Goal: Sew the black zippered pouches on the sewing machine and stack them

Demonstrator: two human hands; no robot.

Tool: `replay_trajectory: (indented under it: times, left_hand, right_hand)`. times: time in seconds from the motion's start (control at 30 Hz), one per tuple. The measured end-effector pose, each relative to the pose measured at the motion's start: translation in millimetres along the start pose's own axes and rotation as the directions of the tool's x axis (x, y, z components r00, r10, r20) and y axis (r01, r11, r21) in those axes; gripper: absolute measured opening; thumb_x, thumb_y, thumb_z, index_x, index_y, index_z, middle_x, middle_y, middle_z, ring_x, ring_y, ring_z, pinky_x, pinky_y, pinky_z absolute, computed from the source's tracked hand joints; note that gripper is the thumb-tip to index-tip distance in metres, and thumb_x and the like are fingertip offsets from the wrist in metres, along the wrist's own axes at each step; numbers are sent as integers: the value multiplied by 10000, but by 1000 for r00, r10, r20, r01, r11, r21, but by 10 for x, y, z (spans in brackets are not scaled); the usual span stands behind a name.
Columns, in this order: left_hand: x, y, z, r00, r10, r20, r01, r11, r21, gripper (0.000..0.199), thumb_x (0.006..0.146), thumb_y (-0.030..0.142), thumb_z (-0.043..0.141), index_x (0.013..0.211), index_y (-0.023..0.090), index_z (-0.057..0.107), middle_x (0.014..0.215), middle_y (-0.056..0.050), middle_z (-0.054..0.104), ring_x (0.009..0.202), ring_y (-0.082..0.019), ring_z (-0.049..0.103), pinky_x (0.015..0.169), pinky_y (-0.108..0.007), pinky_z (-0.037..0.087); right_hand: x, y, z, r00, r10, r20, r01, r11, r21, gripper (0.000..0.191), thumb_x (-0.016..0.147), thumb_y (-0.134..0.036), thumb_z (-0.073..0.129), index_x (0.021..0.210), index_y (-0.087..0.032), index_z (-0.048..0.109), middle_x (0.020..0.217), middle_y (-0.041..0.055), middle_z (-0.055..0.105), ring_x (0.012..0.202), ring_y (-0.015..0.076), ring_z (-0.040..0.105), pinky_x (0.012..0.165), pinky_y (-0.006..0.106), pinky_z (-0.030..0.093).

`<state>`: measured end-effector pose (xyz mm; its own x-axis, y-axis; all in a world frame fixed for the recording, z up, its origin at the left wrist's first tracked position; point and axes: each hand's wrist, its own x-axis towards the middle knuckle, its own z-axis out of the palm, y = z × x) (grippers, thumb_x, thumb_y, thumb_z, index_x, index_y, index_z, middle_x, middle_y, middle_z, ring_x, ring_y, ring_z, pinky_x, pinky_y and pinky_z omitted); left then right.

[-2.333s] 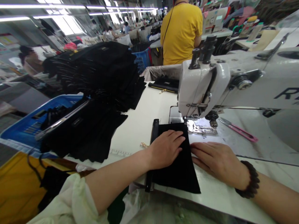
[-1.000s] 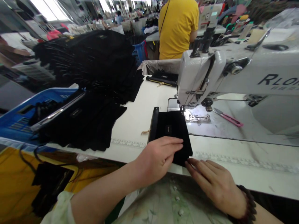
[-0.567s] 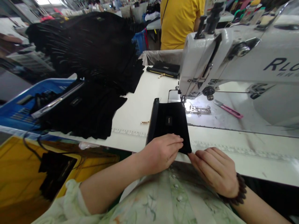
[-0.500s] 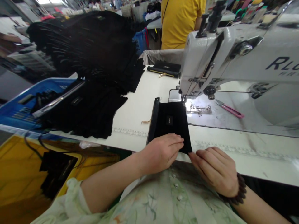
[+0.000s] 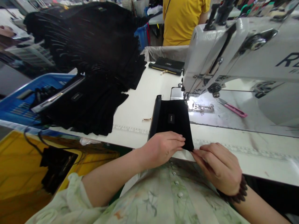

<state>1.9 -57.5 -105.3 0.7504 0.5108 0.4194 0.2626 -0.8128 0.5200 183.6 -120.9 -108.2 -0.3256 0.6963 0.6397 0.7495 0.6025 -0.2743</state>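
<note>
A black fabric pouch [image 5: 176, 129] with a small label and a gold zipper pull lies on the white table in front of the sewing machine [image 5: 210, 59]. Its top right corner sits by the needle area. My left hand [image 5: 163, 147] grips the lower edge of the pouch, fingers together on the cloth. With thumb and forefinger, my right hand [image 5: 217, 166] pinches the pouch's lower right corner. A dark beaded bracelet is round the right wrist.
A pink-handled cutter [image 5: 233, 109] lies on the machine bed. Another black pouch [image 5: 169, 64] is behind. At left are piled black pieces [image 5: 88, 40], a blue basket [image 5: 14, 107] and a yellow bin [image 5: 14, 174]. A person in yellow [image 5: 179, 23] is beyond.
The view has shifted slightly, so the machine appears a little further right. Both hands keep their hold on the pouch, which stays in nearly the same place.
</note>
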Motion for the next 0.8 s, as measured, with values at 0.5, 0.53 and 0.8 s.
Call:
replay_trajectory:
  times: [0.5, 0.53, 0.8]
  left_hand:
    - [-30, 79, -58, 989, 148, 22, -146, 918, 370, 236, 861, 131, 375, 985, 77, 568, 1085, -103, 591, 1080, -181, 499, 963, -354, 402]
    - [-27, 76, -71, 984, 178, 16, -171, 914, 367, 250, 863, 123, 357, 983, 70, 569, 1078, -105, 594, 1085, -185, 495, 963, -353, 400]
    - [-12, -62, 14, 933, 246, 261, -337, 853, 398, 305, 835, 111, 332, 966, 60, 603, 1054, -110, 603, 1008, -201, 538, 931, -323, 415]
  right_hand:
    - [115, -17, -69, 999, -15, 47, 13, 999, 50, 117, 743, -25, 527, 748, -129, 579, 640, 33, 534, 563, 115, 459, 504, 257, 354]
    - [120, -13, -75, 998, -18, 54, 15, 998, 57, 118, 745, -25, 522, 728, -129, 576, 634, 32, 530, 556, 113, 454, 501, 258, 344]
    - [40, 110, 63, 960, 21, 279, -30, 999, 28, 247, 827, -68, 403, 620, -153, 510, 585, 3, 467, 515, 101, 412, 487, 252, 303]
